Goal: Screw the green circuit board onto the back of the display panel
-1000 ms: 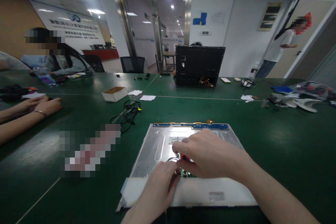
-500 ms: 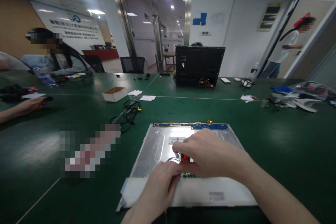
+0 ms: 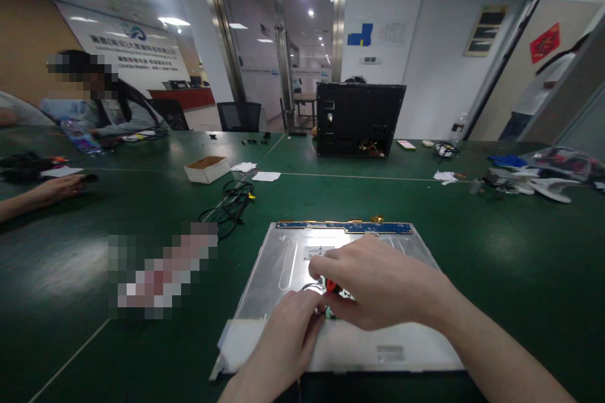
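A flat metal-backed display panel (image 3: 265, 267) lies on the table in front of me, a blue circuit strip (image 3: 312, 225) along its far edge and a white band (image 3: 363, 346) along the near one. My right hand (image 3: 373, 280) bends over the middle of the panel, its fingers wrapped round the red-and-black handle of what looks like a screwdriver (image 3: 332, 286). The tool's tip is hidden. Just left of it, my left hand (image 3: 293, 324) rests over the white band with its fingertips pressed together by a green circuit board (image 3: 329, 313). What they pinch is hidden.
A tangled black cable (image 3: 231, 201) and an open white box (image 3: 208, 169) lie beyond the panel on the left. A black monitor housing (image 3: 360, 119) stands at the back. At far left, another person's hand (image 3: 63, 187) holds a small dark object. Loose parts (image 3: 524, 179) are piled right.
My right hand has turned slightly around the red handle, its lower fingers shifting toward me. The left hand has hardly moved. A person in the right doorway has moved farther right.
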The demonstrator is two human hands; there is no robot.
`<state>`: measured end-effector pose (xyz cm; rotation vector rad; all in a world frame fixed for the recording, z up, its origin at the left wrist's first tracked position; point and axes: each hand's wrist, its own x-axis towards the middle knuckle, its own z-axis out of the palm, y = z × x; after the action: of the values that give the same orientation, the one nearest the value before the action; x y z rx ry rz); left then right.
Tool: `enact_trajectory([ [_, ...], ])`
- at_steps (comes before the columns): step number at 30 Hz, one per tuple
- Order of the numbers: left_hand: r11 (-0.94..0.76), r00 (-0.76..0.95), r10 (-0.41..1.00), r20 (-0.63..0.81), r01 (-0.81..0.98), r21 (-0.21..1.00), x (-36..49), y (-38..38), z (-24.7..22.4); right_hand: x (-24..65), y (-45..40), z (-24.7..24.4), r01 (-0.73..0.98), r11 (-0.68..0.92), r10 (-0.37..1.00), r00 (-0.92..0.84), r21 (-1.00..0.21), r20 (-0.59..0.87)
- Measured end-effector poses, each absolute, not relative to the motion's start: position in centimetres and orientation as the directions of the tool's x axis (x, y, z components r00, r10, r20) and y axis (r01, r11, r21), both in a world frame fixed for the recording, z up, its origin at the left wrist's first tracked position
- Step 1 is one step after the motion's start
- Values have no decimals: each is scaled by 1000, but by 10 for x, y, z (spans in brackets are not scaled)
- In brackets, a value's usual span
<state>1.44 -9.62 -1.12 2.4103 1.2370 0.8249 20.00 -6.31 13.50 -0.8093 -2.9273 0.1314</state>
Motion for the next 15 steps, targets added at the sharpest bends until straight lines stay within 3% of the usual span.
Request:
enact_trajectory([
  [5,-599,455,801,391,626,499,14,-96,-13,199,-61,132,529,841,539,-838,-113,84],
  [15,-572,479,818,318,621,536,13,-96,-13,200,-63,135,524,844,533,-843,-115,73],
])
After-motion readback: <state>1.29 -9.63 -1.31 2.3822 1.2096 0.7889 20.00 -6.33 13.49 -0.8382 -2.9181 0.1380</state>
